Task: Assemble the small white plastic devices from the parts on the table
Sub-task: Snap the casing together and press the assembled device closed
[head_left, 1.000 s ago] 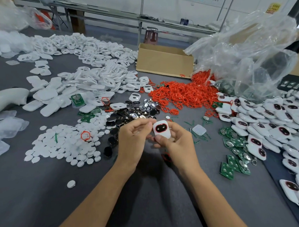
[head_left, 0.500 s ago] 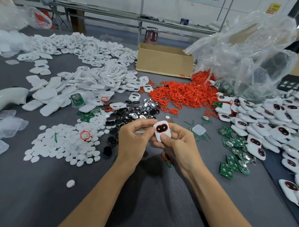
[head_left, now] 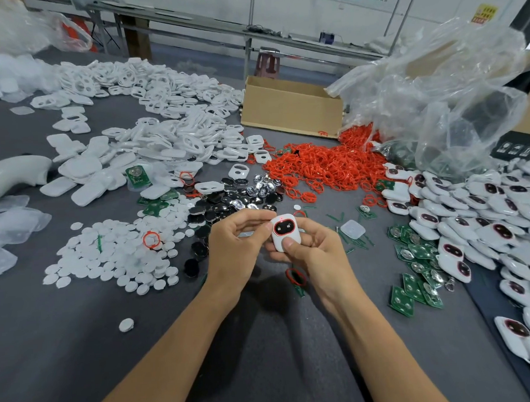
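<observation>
White device (head_left: 285, 232) with red-ringed black face held above grey tabletop (head_left: 81, 345), face up. Right hand (head_left: 313, 255) cradles it from below, thumb pressed on lower edge. Left hand (head_left: 236, 244) pinches its upper left corner with fingertips. Forearms converge from bottom. Red rings (head_left: 320, 165) beyond; finished devices (head_left: 486, 215) right.

Bare hands, bare forearms

Left hand (head_left: 235, 250) and right hand (head_left: 314, 253): no gloves, rings, watch or sleeves; forearms enter from 6 o'clock.

White device (head_left: 285, 232) with red-ringed black oval face, upright, held above the grey table (head_left: 264, 352).
</observation>
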Available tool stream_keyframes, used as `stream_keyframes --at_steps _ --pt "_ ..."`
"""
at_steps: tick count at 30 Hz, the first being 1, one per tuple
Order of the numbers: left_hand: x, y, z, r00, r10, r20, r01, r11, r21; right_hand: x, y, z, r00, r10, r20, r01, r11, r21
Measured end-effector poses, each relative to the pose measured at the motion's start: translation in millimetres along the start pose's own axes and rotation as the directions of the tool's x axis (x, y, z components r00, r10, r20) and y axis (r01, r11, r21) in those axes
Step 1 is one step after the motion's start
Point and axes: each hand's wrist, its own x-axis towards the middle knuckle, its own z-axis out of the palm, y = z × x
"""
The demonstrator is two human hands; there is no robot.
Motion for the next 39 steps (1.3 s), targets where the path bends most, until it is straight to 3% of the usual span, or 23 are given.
stream_keyframes --at_steps 12,19,26,30,32,34,37,39 --pt "-0.4 -2.3 2.0 0.999 -0.012 0.032 0.012 1.0 0.018 -1.8 -3.5 -1.4 0.999 -0.007 -0.033 0.005 0.999 -0.051" --pt "2.1 -6.3 2.2 0.995 -0.098 -0.024 0.099 0.994 0.038 -0.1 -0.3 0.5 0.983 -0.169 -0.072 0.143 0.95 -0.278" --pt "2.3 -8.6 4.6 0.994 -0.104 -0.045 0.108 0.991 0.081 -0.5 -5.1 -0.6 0.969 -0.237 -0.069 0.216 0.949 -0.23" --pt "4.4 -7.5 4.2 0.979 -0.134 -0.155 0.128 0.991 -0.046 -1.5 -7.1 0.8 0.946 -0.299 -0.122 0.254 0.922 -0.291" --pt "5.9 -6.5 2.2 0.967 -0.136 -0.214 0.119 0.989 -0.091 -4.2 -7.6 1.9 0.903 -0.402 -0.15 0.313 0.857 -0.41" --pt "7.3 -5.6 1.1 0.959 -0.136 -0.25 0.112 0.988 -0.109 -5.4 -5.9 -0.9 0.881 -0.469 -0.059 0.338 0.711 -0.617" --pt "8.6 -5.2 -0.2 0.949 -0.125 -0.291 0.092 0.988 -0.123 -5.8 3.1 0.4 0.953 -0.262 0.151 0.251 0.404 -0.88" --pt "8.8 -5.5 -1.3 0.945 -0.125 -0.304 0.091 0.988 -0.125 -6.7 3.7 1.7 0.925 -0.361 0.119 0.277 0.426 -0.861"
